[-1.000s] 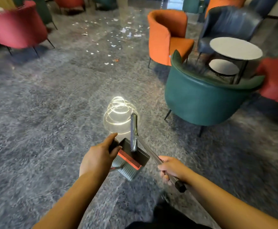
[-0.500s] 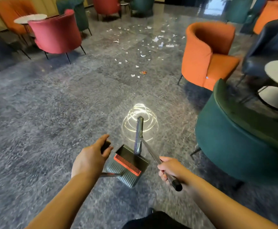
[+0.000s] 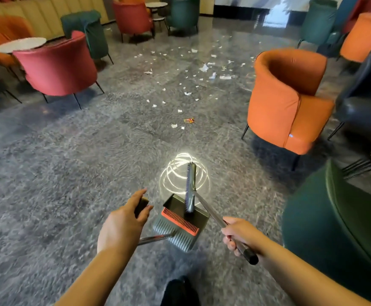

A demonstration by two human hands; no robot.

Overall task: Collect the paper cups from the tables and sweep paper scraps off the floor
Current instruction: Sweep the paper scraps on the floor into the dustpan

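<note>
Glossy grey marble floor fills the frame, ringed by a red armchair upper left and an orange armchair right.

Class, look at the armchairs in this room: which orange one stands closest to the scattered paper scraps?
The orange armchair right of the paper scraps, open side facing away; other orange chairs sit at the room's far edges.

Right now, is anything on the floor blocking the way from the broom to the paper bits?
Nothing visible does. Bare grey stone floor lies between the grey broom head and the white paper scraps; the orange armchair stands off to the right.
</note>
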